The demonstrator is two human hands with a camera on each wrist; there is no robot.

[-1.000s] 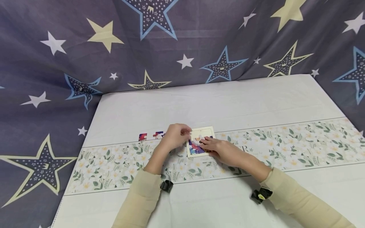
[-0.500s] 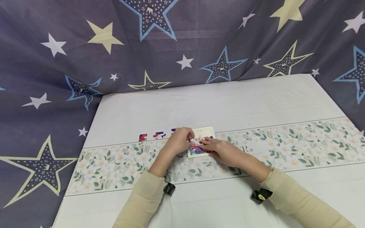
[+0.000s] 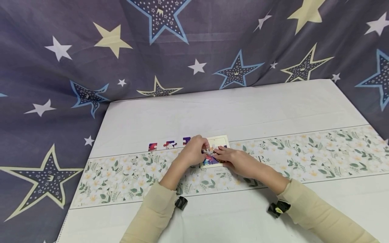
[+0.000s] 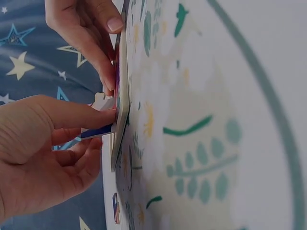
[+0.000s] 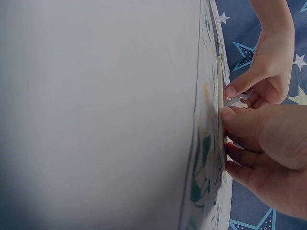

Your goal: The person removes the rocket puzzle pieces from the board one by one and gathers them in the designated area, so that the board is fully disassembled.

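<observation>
A small jigsaw puzzle in a cream-framed tray [image 3: 214,166] lies on the table, with colourful pieces in its lower part. My left hand [image 3: 192,152] is over the tray's left side. In the left wrist view, its thumb and fingers pinch a puzzle piece [image 4: 97,131], which stands tilted with one edge at the tray's surface. My right hand [image 3: 240,162] lies over the right side of the tray. Its fingertips [image 5: 229,149] rest on the puzzle, close beside the left hand. Both hands hide part of the picture.
Left of the tray, three loose puzzle pieces lie in a row: a red one [image 3: 152,146], a purple-and-white one [image 3: 170,144] and a purple one [image 3: 186,140]. A floral band [image 3: 121,175] crosses the white table. Star-patterned cloth [image 3: 170,60] hangs behind and beside it.
My left hand has moved slightly right, further over the tray, with the piece, uncovering the third loose piece. My right hand has stayed in place on the puzzle.
</observation>
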